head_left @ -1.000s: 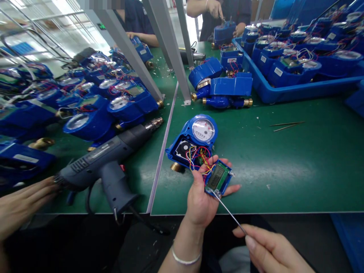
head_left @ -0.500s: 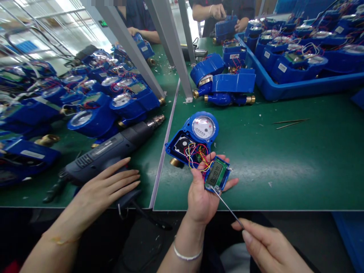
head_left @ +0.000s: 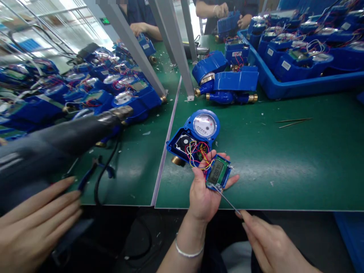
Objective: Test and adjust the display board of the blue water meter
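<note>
My left hand (head_left: 203, 197), palm up, cradles a small display module (head_left: 218, 172) with a green board and grey LCD. Several coloured wires (head_left: 196, 153) run from it into an opened blue water meter (head_left: 178, 140) on the table, whose round dial (head_left: 204, 125) faces up. Between the fingers of my right hand (head_left: 267, 235) is a slim metal tool (head_left: 229, 202); its far end is hidden in my grip. The tip meets the lower edge of the module, near small clear parts. Whether it presses on anything cannot be seen.
At left a co-worker's hand (head_left: 42, 220) grips a heat gun (head_left: 57, 142) above the table. Pliers (head_left: 88, 174) lie below it. Tweezers (head_left: 294, 122) rest at right. More meters (head_left: 236, 81) stand behind, others fill a blue tray (head_left: 284, 89). Metal posts (head_left: 178, 49) rise mid-table.
The co-worker's hand has lifted the heat gun off the table and moved it left, uncovering pliers. My hands stay nearly in place, the tool tip still at the module's lower edge.
</note>
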Motion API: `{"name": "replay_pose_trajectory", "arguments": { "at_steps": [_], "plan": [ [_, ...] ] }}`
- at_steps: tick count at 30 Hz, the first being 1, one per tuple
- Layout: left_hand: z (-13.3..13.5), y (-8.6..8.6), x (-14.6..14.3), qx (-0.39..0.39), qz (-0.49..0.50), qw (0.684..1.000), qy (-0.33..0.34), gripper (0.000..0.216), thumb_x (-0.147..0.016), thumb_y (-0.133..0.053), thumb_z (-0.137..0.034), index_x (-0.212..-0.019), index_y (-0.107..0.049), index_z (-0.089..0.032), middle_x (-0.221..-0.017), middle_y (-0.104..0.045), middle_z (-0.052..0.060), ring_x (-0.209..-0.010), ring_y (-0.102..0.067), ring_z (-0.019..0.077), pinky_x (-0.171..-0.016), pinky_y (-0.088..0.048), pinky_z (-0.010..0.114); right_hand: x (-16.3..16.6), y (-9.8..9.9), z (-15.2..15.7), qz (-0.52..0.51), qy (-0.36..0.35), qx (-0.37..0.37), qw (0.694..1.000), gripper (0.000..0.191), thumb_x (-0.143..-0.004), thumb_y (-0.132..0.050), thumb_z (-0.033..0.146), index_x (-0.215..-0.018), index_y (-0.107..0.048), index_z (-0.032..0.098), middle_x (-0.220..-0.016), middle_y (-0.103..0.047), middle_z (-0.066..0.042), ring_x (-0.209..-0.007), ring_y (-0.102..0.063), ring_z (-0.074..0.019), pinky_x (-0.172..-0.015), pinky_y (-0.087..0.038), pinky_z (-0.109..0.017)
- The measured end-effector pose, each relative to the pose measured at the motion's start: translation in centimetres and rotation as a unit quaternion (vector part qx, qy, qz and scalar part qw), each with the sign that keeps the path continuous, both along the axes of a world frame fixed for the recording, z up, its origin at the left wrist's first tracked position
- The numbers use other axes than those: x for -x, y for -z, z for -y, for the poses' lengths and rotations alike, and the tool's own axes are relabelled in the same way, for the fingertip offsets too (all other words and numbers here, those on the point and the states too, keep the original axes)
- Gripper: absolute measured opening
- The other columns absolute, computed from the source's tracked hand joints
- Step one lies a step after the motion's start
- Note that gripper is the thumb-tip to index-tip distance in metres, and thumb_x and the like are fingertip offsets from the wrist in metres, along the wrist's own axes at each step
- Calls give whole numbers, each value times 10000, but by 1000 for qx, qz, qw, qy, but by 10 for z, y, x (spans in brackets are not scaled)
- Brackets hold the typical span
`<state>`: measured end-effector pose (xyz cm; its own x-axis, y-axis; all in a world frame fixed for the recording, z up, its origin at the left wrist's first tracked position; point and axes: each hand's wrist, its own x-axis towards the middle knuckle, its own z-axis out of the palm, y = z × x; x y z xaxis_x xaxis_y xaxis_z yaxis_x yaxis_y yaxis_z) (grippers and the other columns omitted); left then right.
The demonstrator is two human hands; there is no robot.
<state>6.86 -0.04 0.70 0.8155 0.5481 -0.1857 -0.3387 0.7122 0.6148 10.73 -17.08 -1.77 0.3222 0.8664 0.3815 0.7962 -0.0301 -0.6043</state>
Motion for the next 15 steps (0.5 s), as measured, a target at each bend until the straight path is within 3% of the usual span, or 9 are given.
{"name": "replay_pose_trajectory", "arguments": {
  "at_steps": [9,11,15],
  "plan": [
    [-3,0,1,39,3,999,9,502,-935,-208,-513,-1246,-495,-242,-1301,-500,110,-1291,-379,307,-866,-494,560,-5,9,5,111,18,19,993,380,-849,-381,22,-1224,-442,-7,-879,-675,-200,-748,-686,-242,-588,-605,-302],
    [-3,0,2,45,8,999,15,506,-933,-205,-517,-1239,-501,-244,-1302,-500,106,-1293,-377,308,-867,-490,565,-6,3,5,85,13,17,996,354,-868,-372,38,-1206,-467,-4,-883,-680,-191,-762,-687,-227,-631,-599,-287],
    [-2,3,1,29,17,999,10,510,-934,-198,-513,-1231,-514,-245,-1306,-497,100,-1283,-390,309,-885,-478,571,-10,-18,4,-70,-14,48,996,275,-929,-390,155,-1126,-570,89,-943,-703,-108,-858,-674,-166,-787,-532,-198]
  ]
}}
